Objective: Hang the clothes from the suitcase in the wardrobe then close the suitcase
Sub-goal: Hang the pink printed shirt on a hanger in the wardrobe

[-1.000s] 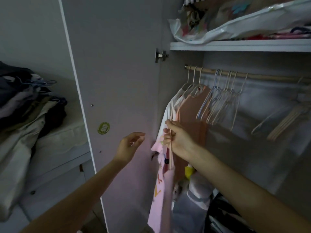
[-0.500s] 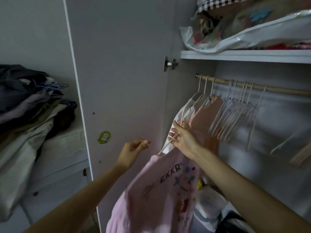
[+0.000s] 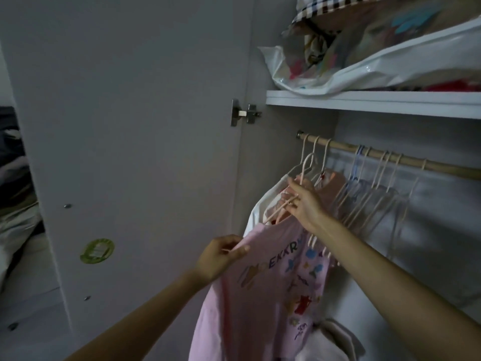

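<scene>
Pink cotton, a printed shirt (image 3: 263, 290), hung between the two hands at the centre of the view, in front of the open wardrobe. Its hanger (image 3: 303, 178) was pinched in the right hand (image 3: 303, 204), up at about one o'clock from the shirt's chest print; the hook stood just below the rail (image 3: 442, 166) and was not yet over it. The left hand (image 3: 221, 256), at nine o'clock from the print, gripped the shirt's shoulder edge with thumb and fingers curled onto the cloth. From there the shirt fell toward six o'clock, out of view at the bottom.

Behind the right hand, a white garment (image 3: 260, 212) and a peach one (image 3: 335, 181) hung on the rail's left end. Toward three o'clock a cluster of bare hangers (image 3: 374, 178) hung from the rail. Above it, at twelve o'clock, a shelf (image 3: 364, 102) carried a white plastic bag (image 3: 390, 71) stuffed with patterned fabric. The open door (image 3: 130, 126) filled the left half, with a round green sticker (image 3: 97, 250) at eight o'clock. Folded clothes (image 3: 13, 178) lay at the far nine o'clock edge, dim and hard to make out.
</scene>
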